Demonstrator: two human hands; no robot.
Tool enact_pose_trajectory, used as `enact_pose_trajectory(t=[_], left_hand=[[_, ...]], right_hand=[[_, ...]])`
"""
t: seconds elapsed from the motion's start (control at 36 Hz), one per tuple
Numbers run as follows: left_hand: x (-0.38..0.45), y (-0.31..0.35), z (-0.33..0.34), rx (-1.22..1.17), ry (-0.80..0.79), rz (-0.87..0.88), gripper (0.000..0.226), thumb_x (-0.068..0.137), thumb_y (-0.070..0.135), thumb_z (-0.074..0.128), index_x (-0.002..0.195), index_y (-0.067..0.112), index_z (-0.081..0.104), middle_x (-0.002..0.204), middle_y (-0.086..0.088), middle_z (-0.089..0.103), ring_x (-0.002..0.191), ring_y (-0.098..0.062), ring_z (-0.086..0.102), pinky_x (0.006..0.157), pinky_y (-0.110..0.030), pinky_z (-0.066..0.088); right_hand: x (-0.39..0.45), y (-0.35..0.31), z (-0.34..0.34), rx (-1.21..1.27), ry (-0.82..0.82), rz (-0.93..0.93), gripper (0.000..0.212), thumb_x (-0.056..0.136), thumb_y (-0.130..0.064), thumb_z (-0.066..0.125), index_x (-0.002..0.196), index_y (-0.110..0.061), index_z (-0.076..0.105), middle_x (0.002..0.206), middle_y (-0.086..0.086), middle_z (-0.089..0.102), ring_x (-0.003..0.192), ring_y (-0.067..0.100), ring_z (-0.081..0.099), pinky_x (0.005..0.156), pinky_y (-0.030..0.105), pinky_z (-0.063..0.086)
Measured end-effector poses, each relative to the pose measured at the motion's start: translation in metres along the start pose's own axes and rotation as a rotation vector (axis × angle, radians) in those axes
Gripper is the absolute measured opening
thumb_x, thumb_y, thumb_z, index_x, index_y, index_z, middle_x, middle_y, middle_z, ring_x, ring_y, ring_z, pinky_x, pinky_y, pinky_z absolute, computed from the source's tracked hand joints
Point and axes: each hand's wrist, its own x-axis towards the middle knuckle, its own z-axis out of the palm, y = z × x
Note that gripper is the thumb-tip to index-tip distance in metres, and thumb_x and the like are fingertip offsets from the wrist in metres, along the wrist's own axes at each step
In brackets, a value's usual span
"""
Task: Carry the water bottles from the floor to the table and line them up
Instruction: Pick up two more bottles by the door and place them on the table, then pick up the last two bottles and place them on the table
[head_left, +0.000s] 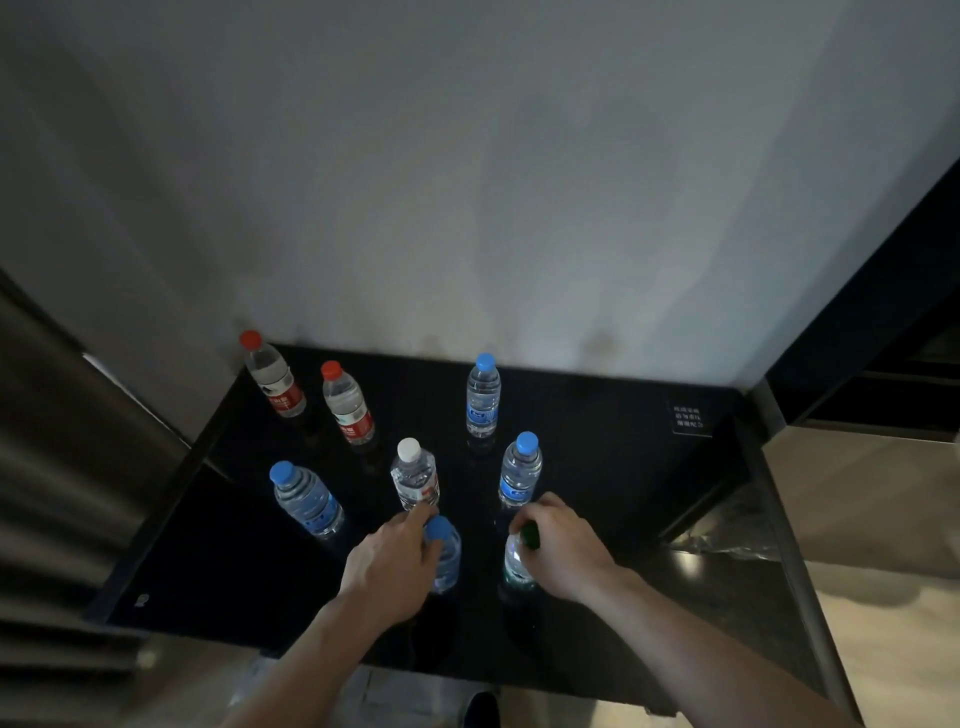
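The black table (597, 467) already carries eight bottles, standing scattered rather than in a row. My left hand (395, 561) grips the blue-capped bottle (445, 556) near the front edge; my right hand (561, 545) closes round the neck of the green-capped bottle (515, 564) just beside it. I'd set both down upright and release gently so neither tips, then begin the line. The two red-capped bottles (283, 384) wear red labels, others blue; the writing is too small to read, as is the small sign (687, 417) at the right.
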Motion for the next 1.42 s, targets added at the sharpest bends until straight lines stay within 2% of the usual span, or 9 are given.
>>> enact_pose_trajectory(t=[0.22,0.31,0.44,0.5,0.69,0.86,0.97,1.22,1.42], left_hand=[[-0.008,0.01,-0.008,0.0,-0.008,0.032,0.038,0.099,0.043,0.045,0.137,0.038,0.043,0.12,0.01,0.06,0.093,-0.013,0.064,0.075,-0.032,0.054],[-0.018,0.019,-0.009,-0.034,0.018,0.049,0.037,0.096,0.046,0.046,0.133,0.04,0.046,0.12,0.014,0.06,0.094,-0.011,0.064,0.075,-0.031,0.053],[-0.031,0.055,-0.006,-0.107,0.03,0.182,0.033,0.092,0.049,0.058,0.122,0.05,0.046,0.096,0.026,0.054,0.082,0.005,0.059,0.069,-0.016,0.049],[-0.033,0.078,-0.003,-0.117,0.015,0.273,0.031,0.09,0.046,0.061,0.119,0.048,0.05,0.095,0.027,0.053,0.084,0.007,0.058,0.069,-0.015,0.049],[-0.038,0.198,0.025,0.048,-0.127,0.552,0.036,0.092,0.048,0.059,0.127,0.044,0.051,0.111,0.026,0.048,0.101,0.002,0.056,0.09,-0.029,0.052],[-0.08,0.33,0.075,0.101,-0.23,0.714,0.043,0.094,0.048,0.059,0.134,0.045,0.045,0.127,0.026,0.04,0.113,0.003,0.048,0.094,-0.022,0.045],[-0.126,0.41,0.111,-0.009,-0.215,0.784,0.04,0.094,0.042,0.061,0.132,0.044,0.049,0.124,0.032,0.038,0.108,0.004,0.048,0.09,-0.019,0.042],[-0.183,0.544,0.182,0.022,-0.223,0.956,0.044,0.092,0.04,0.059,0.135,0.04,0.049,0.135,0.03,0.033,0.125,0.007,0.036,0.102,-0.017,0.032],[-0.157,0.649,0.245,0.243,-0.297,1.046,0.059,0.09,0.053,0.052,0.146,0.042,0.035,0.157,0.018,0.019,0.146,-0.007,0.014,0.118,-0.032,0.024]], right_hand=[[-0.018,0.006,-0.01,-0.066,-0.058,0.02,0.052,0.091,-0.033,0.067,0.141,-0.032,0.051,0.138,-0.011,0.047,0.119,0.013,0.058,0.096,0.025,0.047],[-0.043,0.015,-0.018,-0.01,-0.037,0.001,0.056,0.091,-0.036,0.067,0.144,-0.033,0.048,0.139,-0.014,0.047,0.114,0.009,0.06,0.091,0.019,0.044],[-0.099,0.046,-0.041,0.096,-0.02,0.051,0.063,0.09,-0.044,0.068,0.146,-0.045,0.038,0.139,-0.027,0.04,0.112,0.0,0.056,0.078,0.006,0.04],[-0.127,0.066,-0.053,0.125,0.001,0.099,0.063,0.091,-0.045,0.067,0.147,-0.046,0.038,0.142,-0.028,0.04,0.115,-0.001,0.055,0.083,0.007,0.041],[-0.242,0.153,-0.098,0.106,0.144,0.289,0.069,0.093,-0.037,0.064,0.154,-0.034,0.033,0.155,-0.013,0.039,0.135,0.012,0.047,0.11,0.026,0.039],[-0.35,0.239,-0.123,0.134,0.264,0.38,0.062,0.094,-0.037,0.062,0.151,-0.034,0.036,0.153,-0.012,0.041,0.13,0.012,0.051,0.106,0.022,0.04],[-0.417,0.303,-0.126,0.122,0.265,0.473,0.069,0.095,-0.037,0.061,0.156,-0.032,0.028,0.16,-0.009,0.032,0.137,0.014,0.045,0.11,0.024,0.036],[-0.523,0.412,-0.162,0.13,0.339,0.591,0.08,0.094,-0.047,0.061,0.159,-0.034,0.017,0.168,-0.003,0.012,0.154,0.02,0.013,0.124,0.035,0.019],[-0.575,0.503,-0.2,0.175,0.437,0.726,0.077,0.095,-0.046,0.057,0.158,-0.039,0.013,0.169,-0.008,-0.001,0.156,0.024,-0.001,0.124,0.04,0.019]])
